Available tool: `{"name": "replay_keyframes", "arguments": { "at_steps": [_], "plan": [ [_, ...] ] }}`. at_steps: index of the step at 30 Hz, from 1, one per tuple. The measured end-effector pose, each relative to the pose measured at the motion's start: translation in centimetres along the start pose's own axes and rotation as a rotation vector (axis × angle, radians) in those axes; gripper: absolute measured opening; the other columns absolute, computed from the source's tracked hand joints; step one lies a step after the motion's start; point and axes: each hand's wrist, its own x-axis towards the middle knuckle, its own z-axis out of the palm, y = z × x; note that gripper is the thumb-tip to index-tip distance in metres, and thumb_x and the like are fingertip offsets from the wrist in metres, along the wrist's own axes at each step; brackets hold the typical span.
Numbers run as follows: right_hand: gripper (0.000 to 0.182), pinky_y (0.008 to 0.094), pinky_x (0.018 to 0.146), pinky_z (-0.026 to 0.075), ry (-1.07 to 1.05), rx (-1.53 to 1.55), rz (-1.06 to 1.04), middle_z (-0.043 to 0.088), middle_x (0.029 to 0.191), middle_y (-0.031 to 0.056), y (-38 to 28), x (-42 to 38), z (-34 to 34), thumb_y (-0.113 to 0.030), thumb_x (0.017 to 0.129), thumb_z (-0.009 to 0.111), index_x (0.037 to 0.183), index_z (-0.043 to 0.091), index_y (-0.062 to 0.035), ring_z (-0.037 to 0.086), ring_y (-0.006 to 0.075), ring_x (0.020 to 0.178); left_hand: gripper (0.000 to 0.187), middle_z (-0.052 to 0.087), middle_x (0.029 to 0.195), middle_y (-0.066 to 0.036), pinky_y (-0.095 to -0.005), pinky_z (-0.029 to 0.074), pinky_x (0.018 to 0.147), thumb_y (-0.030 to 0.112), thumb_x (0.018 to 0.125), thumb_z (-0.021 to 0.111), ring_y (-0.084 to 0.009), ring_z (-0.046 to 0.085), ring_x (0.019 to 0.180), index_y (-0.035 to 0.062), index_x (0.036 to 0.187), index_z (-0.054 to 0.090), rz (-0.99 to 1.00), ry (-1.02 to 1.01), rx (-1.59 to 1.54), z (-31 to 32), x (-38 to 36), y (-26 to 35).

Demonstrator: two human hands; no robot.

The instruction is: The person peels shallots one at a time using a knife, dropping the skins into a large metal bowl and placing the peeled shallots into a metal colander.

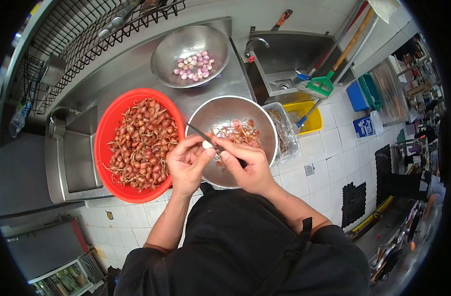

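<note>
Between the fingertips of my left hand (188,165) is a small pale shallot (207,144). My right hand (247,167) is closed round a knife (200,132), whose dark blade points up and left across the shallot. Both hands meet over the near left rim of a steel bowl (198,109) that holds reddish skins (245,133). Left of my hands stands a red basin (103,143) heaped with unpeeled shallots (141,143). Farther back, a steel colander (163,56) holds peeled, pinkish-white shallots (196,66).
A steel sink (82,163) lies left of the basin, and another sink (294,56) with a tap is at back right. Beside the bowl are a clear plastic bag (283,130) and a yellow bin (311,116). A green broom (321,85) leans nearby. A wire rack (107,29) hangs above the counter.
</note>
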Motion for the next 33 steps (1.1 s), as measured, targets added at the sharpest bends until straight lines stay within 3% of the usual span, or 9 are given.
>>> {"name": "replay_keyframes", "arguments": {
  "at_steps": [2,4,8,13,17,22,26,31,33],
  "plan": [
    [0.037,0.0311,0.092,0.049,0.016,0.012,-0.033,0.068,0.117,0.0168,0.1,0.0,-0.2,-0.006,0.094,0.058,0.130,0.058,0.0021,0.066,0.0193,0.107,0.033,0.061,0.120,-0.015,-0.0311,0.052,0.092,-0.011,0.086,0.065,-0.0195,0.062,0.109,-0.0062,0.118,0.058,-0.062,-0.012,-0.006,-0.2,-0.2,0.0],
    [0.036,0.0303,0.091,0.049,0.009,0.262,0.223,0.069,0.116,0.0151,-0.2,-0.1,-0.4,-0.007,0.096,0.056,0.131,0.058,0.0018,0.065,0.0163,0.106,0.033,0.061,0.119,-0.016,-0.0311,0.053,0.092,-0.012,0.085,0.065,-0.0194,0.062,0.109,-0.0062,0.117,0.058,-0.045,0.000,-0.026,0.2,0.1,0.0],
    [0.036,0.0300,0.091,0.049,-0.008,0.312,0.257,0.068,0.116,0.0147,-0.3,-0.5,-0.3,-0.007,0.097,0.055,0.131,0.058,0.0014,0.064,0.0145,0.105,0.031,0.062,0.118,-0.016,-0.0312,0.053,0.092,-0.013,0.085,0.064,-0.0196,0.062,0.109,-0.0062,0.115,0.058,-0.005,0.021,-0.032,0.7,0.4,0.4],
    [0.035,0.0309,0.094,0.048,-0.014,0.044,-0.007,0.067,0.120,0.0149,-0.8,-0.1,-0.1,-0.006,0.096,0.056,0.129,0.058,0.0040,0.062,0.0160,0.111,0.031,0.062,0.116,-0.015,-0.0315,0.053,0.093,-0.014,0.085,0.064,-0.0202,0.063,0.108,-0.0064,0.114,0.058,0.028,0.020,0.007,0.5,0.2,0.3],
    [0.034,0.0313,0.095,0.048,-0.005,0.025,-0.016,0.067,0.120,0.0144,-0.2,-0.1,-0.1,-0.006,0.096,0.056,0.128,0.058,0.0049,0.062,0.0166,0.111,0.033,0.063,0.117,-0.016,-0.0321,0.052,0.095,-0.013,0.085,0.064,-0.0211,0.064,0.106,-0.0063,0.116,0.058,-0.027,0.009,-0.004,0.3,0.2,0.4],
    [0.033,0.0267,0.086,0.050,0.033,0.344,0.519,0.071,0.108,0.0108,-0.8,0.0,-1.0,-0.008,0.097,0.056,0.128,0.059,0.0043,0.064,0.0120,0.096,0.031,0.062,0.122,-0.017,-0.0348,0.052,0.096,-0.006,0.090,0.060,-0.0236,0.065,0.107,-0.0048,0.121,0.056,-0.102,-0.019,-0.245,0.1,0.3,-0.2],
    [0.032,0.0249,0.082,0.049,0.098,0.302,0.487,0.071,0.103,0.0093,0.1,-0.1,-1.1,-0.008,0.097,0.056,0.127,0.060,0.0032,0.063,0.0104,0.092,0.030,0.062,0.122,-0.018,-0.0372,0.053,0.097,-0.002,0.094,0.055,-0.0273,0.065,0.108,-0.0035,0.124,0.055,-0.183,0.037,-0.423,0.7,0.5,0.2],
    [0.030,0.0284,0.078,0.050,0.309,0.030,0.124,0.072,0.100,0.0133,2.4,-0.1,-0.7,-0.010,0.097,0.055,0.124,0.062,0.0031,0.065,0.0136,0.088,0.031,0.062,0.121,-0.019,-0.0377,0.053,0.097,0.002,0.096,0.052,-0.0303,0.063,0.113,-0.0034,0.127,0.054,-0.233,0.001,-0.472,-1.3,0.6,-1.1],
    [0.028,0.0315,0.077,0.050,0.190,-0.023,0.276,0.071,0.097,0.0167,4.8,-0.2,-1.7,-0.013,0.098,0.054,0.117,0.063,0.0042,0.066,0.0183,0.085,0.031,0.062,0.120,-0.019,-0.0376,0.053,0.097,0.004,0.097,0.051,-0.0306,0.062,0.114,-0.0034,0.128,0.053,-0.285,0.004,-0.521,-1.6,0.6,-1.3]
  ]
}}
